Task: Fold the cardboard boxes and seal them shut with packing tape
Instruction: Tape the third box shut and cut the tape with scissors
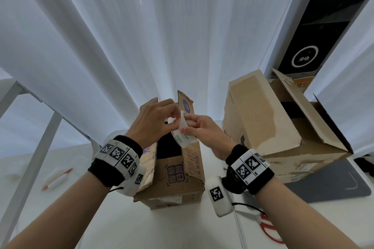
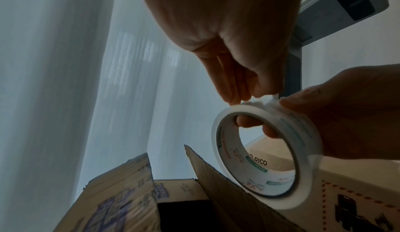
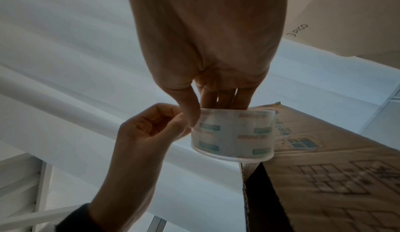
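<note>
Head view: a white curtain fills the background behind a white table, on which the large cardboard box stands at the right with its flaps partly raised, its far side cut off behind a dark upright panel. Nearer the centre stands the smaller cardboard box, printed in purple and open at the top, two flaps upright; its left wall is partly hidden by the left wrist band. Just above that opening both hands meet on the roll of clear packing tape. The right hand grips the roll, thumb on the outer face and fingers through the core (two fingertips show inside the ring in the left wrist view). The left hand has its fingers curled, thumb and forefinger pinching at the roll's upper edge; whether a loose tape end lies between them cannot be made out, since the film is transparent and backlit. Red-handled scissors lie on the table at lower right, partly cut off by the right forearm, and a white pen with red tips lies at the left. Lettering on the roll's liner is too blurred to read.
</note>
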